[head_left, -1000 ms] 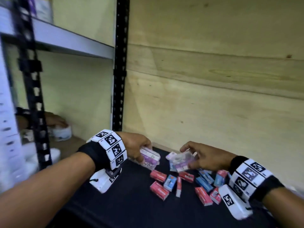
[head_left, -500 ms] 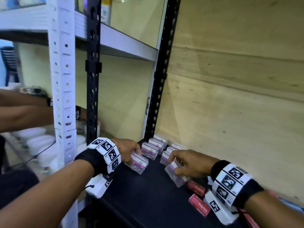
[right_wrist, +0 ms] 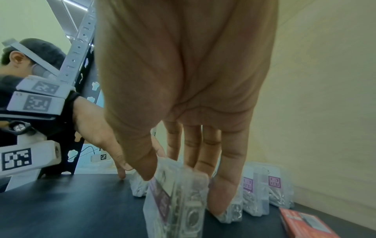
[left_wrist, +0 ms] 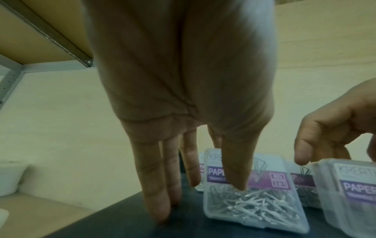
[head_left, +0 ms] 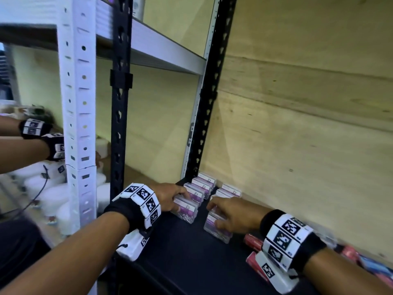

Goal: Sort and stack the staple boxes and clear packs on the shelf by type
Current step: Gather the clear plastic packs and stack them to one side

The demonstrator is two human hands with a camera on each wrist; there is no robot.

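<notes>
Clear packs (head_left: 203, 185) line black shelf (head_left: 180, 254) beside plywood wall (head_left: 297, 128).

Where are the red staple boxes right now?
The red staple boxes lie at the head view's lower right on the dark shelf, beside the right wrist, right of the clear pack the right hand grips.

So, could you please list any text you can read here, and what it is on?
"KREAT", cut off: right clear pack.
"PAPER", cut off: that pack's purple band.
"PAPE", part hidden: middle clear pack.
Smaller print on the packs and the red box: too blurred to read.
</notes>
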